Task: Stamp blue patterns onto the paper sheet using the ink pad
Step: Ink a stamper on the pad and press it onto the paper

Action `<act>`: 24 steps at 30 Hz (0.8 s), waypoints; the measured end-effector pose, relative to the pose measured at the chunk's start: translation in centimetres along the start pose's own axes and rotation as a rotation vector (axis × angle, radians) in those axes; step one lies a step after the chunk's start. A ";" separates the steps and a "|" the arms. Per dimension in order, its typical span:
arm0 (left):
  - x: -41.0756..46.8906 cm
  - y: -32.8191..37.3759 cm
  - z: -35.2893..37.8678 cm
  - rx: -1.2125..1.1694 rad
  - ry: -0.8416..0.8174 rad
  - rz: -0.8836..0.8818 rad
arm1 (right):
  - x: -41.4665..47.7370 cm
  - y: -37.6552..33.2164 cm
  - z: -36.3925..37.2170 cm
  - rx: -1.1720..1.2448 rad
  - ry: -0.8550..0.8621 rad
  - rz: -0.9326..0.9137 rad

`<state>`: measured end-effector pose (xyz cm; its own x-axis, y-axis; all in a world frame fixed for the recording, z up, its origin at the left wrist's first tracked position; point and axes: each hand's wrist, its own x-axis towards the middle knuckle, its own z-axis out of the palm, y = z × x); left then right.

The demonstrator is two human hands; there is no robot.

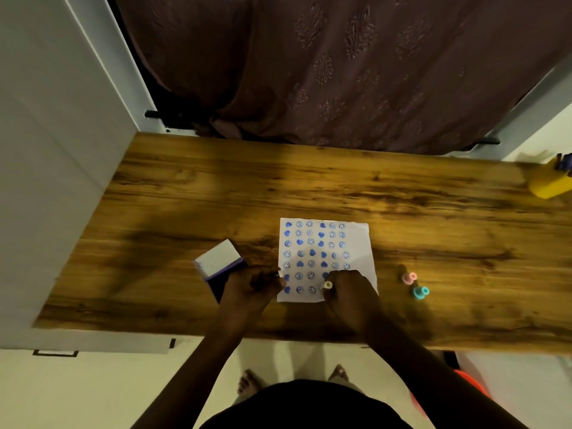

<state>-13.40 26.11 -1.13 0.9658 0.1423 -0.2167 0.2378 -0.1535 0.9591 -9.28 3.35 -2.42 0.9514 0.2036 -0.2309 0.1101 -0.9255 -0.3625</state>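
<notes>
A white paper sheet [356,243] lies on the wooden table [216,193], covered with rows of blue hearts and smiley faces; its right strip is blank. My right hand [349,289] rests on the sheet's lower right part, fingers closed around a small cream stamp [327,285]. My left hand [247,286] sits at the sheet's lower left edge, beside the ink pad [216,261], whose white lid stands open; whether it holds the pad or a small pale piece I cannot tell.
A pink stamp [410,277] and a teal stamp [421,292] lie to the right of the sheet. A yellow holder with pens [549,181] stands at the far right. A brown curtain [340,72] hangs behind the table.
</notes>
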 end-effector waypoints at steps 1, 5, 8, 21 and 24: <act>-0.1 0.1 0.2 0.002 -0.006 -0.008 | 0.1 0.1 -0.2 0.024 -0.001 0.004; 0.2 0.4 1.2 -0.014 -0.019 -0.069 | 0.1 0.8 -2.6 0.233 0.097 0.071; 0.2 1.4 2.5 -0.063 -0.051 -0.086 | -0.5 1.5 -5.1 0.545 0.210 0.177; -0.1 6.4 9.0 -0.145 -0.239 0.064 | -3.2 4.0 -9.3 1.048 0.018 -0.031; -0.2 7.3 9.9 -0.123 -0.265 0.093 | -3.2 5.0 -9.6 1.034 0.003 -0.029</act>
<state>-10.87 15.31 4.16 0.9799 -0.1297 -0.1515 0.1485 -0.0320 0.9884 -9.02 -5.04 5.21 0.9533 0.2192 -0.2077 -0.1662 -0.1931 -0.9670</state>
